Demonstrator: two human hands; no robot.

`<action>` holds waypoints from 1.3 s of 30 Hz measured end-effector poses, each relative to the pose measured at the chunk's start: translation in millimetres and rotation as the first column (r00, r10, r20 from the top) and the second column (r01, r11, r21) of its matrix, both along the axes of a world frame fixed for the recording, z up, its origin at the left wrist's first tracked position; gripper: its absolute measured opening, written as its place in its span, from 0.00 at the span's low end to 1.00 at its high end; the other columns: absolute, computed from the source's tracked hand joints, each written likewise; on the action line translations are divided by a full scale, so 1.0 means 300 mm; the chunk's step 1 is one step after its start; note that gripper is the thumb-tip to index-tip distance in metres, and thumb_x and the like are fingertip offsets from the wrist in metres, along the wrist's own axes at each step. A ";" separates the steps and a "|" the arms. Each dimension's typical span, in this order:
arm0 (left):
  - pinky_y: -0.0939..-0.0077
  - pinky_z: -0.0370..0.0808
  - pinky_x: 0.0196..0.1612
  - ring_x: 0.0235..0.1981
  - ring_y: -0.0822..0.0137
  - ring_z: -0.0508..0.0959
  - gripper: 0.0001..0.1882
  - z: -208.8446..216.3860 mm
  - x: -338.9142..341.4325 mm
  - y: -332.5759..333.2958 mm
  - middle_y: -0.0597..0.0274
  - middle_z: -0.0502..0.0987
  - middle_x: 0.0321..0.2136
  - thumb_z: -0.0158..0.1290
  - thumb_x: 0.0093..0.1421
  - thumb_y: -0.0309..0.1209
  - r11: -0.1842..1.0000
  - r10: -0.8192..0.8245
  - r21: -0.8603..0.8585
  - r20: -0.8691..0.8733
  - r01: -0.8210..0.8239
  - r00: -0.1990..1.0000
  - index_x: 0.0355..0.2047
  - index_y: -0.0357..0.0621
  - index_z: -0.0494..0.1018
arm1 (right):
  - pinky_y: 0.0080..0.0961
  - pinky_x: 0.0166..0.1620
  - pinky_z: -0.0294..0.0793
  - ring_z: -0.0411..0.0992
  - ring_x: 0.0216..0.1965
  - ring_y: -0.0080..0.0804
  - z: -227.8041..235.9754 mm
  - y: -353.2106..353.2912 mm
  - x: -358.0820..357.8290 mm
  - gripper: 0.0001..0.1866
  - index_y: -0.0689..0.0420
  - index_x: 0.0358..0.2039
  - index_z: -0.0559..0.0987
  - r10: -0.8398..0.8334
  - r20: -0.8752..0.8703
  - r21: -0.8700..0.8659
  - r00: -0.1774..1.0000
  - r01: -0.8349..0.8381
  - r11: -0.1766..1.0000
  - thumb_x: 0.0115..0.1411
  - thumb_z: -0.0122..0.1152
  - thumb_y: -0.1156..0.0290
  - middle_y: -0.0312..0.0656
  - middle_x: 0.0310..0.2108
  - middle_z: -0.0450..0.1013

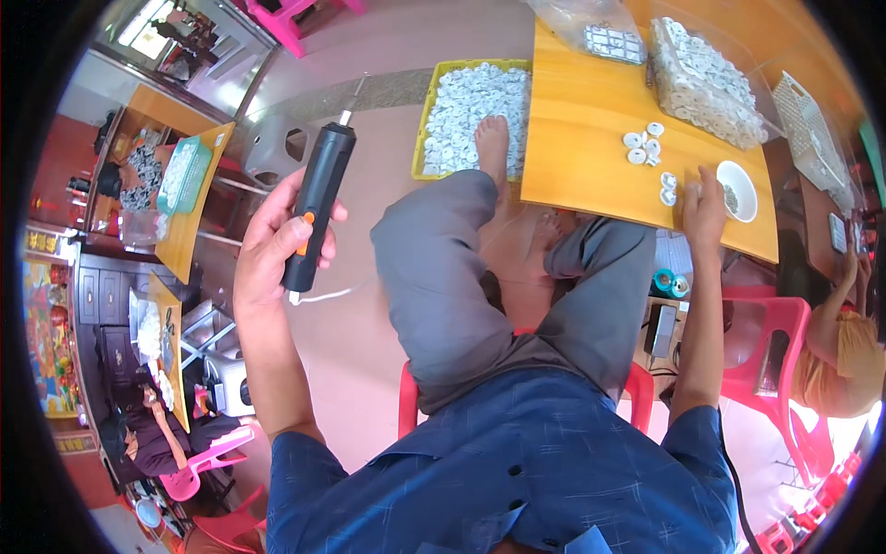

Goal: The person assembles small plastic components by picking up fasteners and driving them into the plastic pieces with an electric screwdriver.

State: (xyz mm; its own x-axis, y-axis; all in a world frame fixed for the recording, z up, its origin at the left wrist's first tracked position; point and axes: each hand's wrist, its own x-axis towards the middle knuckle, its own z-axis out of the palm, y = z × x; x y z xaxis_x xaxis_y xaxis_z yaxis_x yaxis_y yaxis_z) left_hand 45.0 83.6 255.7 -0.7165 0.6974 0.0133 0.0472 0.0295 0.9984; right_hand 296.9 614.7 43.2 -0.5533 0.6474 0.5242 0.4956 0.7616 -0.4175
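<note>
My left hand (288, 240) is wrapped around a black electric screwdriver (321, 208), thumb beside its orange button. The driver stands nearly upright, its thin metal bit pointing up and a white cord leaving its lower end. On the yellow wooden table, my right hand (704, 210) is beside a white bowl (748, 200) of small metal pieces, probably screws. Its fingers are drawn together; anything between them is hidden. Left of that hand lie two small round white parts (668, 188), and farther off is a small group of similar white parts (637, 148).
A yellow crate (427, 125) full of white parts stands on the floor left of the table (577, 120). A clear bin (711, 88) heaped with white pieces is at the table's far side. My bare foot (493, 138) overlaps the crate. At right, another person (840, 355) sits near a pink chair (771, 360).
</note>
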 end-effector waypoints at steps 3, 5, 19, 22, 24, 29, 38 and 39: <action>0.80 0.75 0.23 0.22 0.71 0.78 0.48 0.026 0.041 0.075 0.47 0.78 0.40 0.67 0.55 0.47 0.998 -0.067 0.007 0.052 0.066 0.996 0.65 0.27 0.59 | 0.45 0.55 0.74 0.73 0.52 0.58 0.037 -0.039 0.013 0.19 0.59 0.57 0.75 -0.031 -0.023 0.016 0.999 0.032 0.999 0.68 0.56 0.67 0.58 0.51 0.74; 0.80 0.75 0.23 0.22 0.71 0.78 0.48 0.037 0.056 0.128 0.46 0.78 0.39 0.68 0.54 0.47 0.991 -0.137 0.005 0.085 0.137 0.987 0.65 0.28 0.59 | 0.44 0.53 0.75 0.74 0.50 0.57 0.075 -0.077 0.014 0.19 0.59 0.56 0.76 -0.029 -0.054 -0.011 0.998 0.029 1.000 0.67 0.57 0.68 0.57 0.50 0.75; 0.78 0.78 0.33 0.30 0.74 0.79 0.34 -0.066 0.108 0.540 0.58 0.78 0.43 0.57 0.67 0.31 0.714 -0.585 -0.087 0.471 0.695 0.660 0.70 0.37 0.58 | 0.20 0.37 0.80 0.78 0.36 0.25 0.280 -0.464 -0.086 0.30 0.62 0.63 0.69 -0.091 -0.833 -0.536 0.546 -0.837 -0.110 0.76 0.44 0.49 0.46 0.48 0.77; 0.79 0.78 0.33 0.30 0.75 0.78 0.33 -0.102 0.128 0.578 0.60 0.78 0.42 0.57 0.68 0.31 0.665 -0.596 -0.101 0.524 0.740 0.608 0.70 0.39 0.58 | 0.19 0.37 0.80 0.78 0.34 0.25 0.264 -0.479 -0.061 0.29 0.62 0.64 0.68 -0.090 -0.795 -0.593 0.600 -0.800 -0.091 0.76 0.45 0.50 0.46 0.48 0.77; 0.79 0.78 0.33 0.30 0.75 0.78 0.33 -0.115 0.133 0.591 0.61 0.78 0.42 0.57 0.68 0.31 0.633 -0.607 -0.122 0.535 0.765 0.588 0.70 0.39 0.58 | 0.18 0.36 0.78 0.77 0.34 0.23 0.244 -0.484 -0.049 0.26 0.62 0.61 0.70 -0.096 -0.786 -0.607 0.611 -0.792 -0.068 0.76 0.47 0.53 0.45 0.47 0.77; 0.80 0.78 0.32 0.30 0.77 0.78 0.32 -0.125 0.133 0.629 0.63 0.78 0.42 0.56 0.68 0.30 0.585 -0.603 -0.187 0.549 0.789 0.578 0.70 0.39 0.59 | 0.15 0.34 0.76 0.75 0.32 0.19 0.183 -0.489 -0.040 0.15 0.61 0.52 0.77 -0.125 -0.736 -0.669 0.665 -0.743 -0.017 0.72 0.57 0.64 0.41 0.42 0.78; 0.77 0.76 0.37 0.31 0.75 0.76 0.30 -0.147 0.153 0.804 0.62 0.76 0.41 0.54 0.67 0.30 0.391 -0.778 -0.361 0.362 0.847 0.513 0.67 0.37 0.61 | 0.17 0.35 0.79 0.79 0.31 0.23 0.086 -0.459 0.016 0.11 0.61 0.49 0.78 -0.366 -0.637 -0.767 0.679 -0.608 0.207 0.71 0.59 0.68 0.44 0.39 0.82; 0.76 0.77 0.38 0.32 0.75 0.76 0.31 -0.154 0.157 0.820 0.62 0.75 0.41 0.54 0.67 0.29 0.340 -0.804 -0.411 0.340 0.846 0.488 0.68 0.37 0.60 | 0.17 0.34 0.79 0.79 0.31 0.24 0.073 -0.461 0.037 0.11 0.60 0.49 0.78 -0.408 -0.621 -0.777 0.669 -0.591 0.214 0.71 0.59 0.67 0.44 0.39 0.82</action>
State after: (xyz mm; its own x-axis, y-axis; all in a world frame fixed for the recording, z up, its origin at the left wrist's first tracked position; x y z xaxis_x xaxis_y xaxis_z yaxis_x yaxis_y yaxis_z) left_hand 92.1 329.5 209.6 0.2429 0.8198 -0.5186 0.2625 0.4591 0.8487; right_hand 308.0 476.4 65.1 -0.5168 0.8297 -0.2109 -0.3069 -0.4096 -0.8591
